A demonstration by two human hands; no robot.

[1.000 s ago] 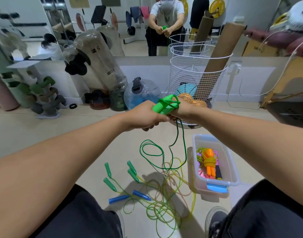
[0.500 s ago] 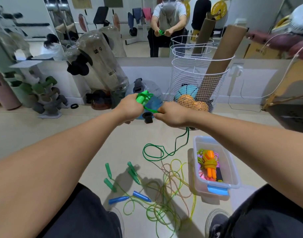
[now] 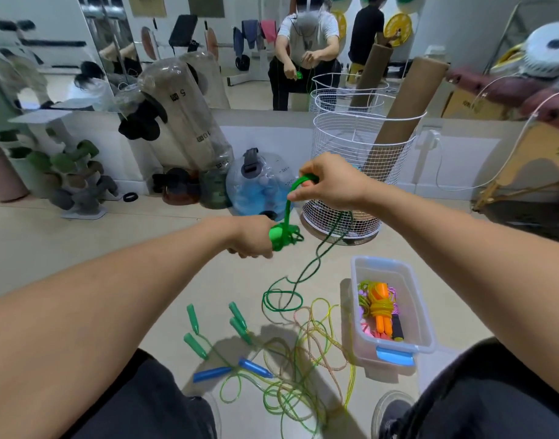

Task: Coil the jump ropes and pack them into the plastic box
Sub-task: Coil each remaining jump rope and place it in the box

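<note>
Bright green jump-rope handles (image 3: 279, 237), wound with cord, gripped in curled fingers of left hand (image 3: 252, 237) above the floor. Dark green rope (image 3: 319, 251) rising from the handles to right hand (image 3: 330, 182), fingers pinching a loop, then trailing down to a coil on the floor (image 3: 129, 248). Just right, clear plastic box (image 3: 420, 312) with blue latch, holding an orange-handled rope bundle (image 3: 381, 307). Nearer the knees, tangled loose ropes (image 3: 290, 381) with green and blue handles. Behind, white wire basket (image 3: 344, 137) against a mirror.
</note>
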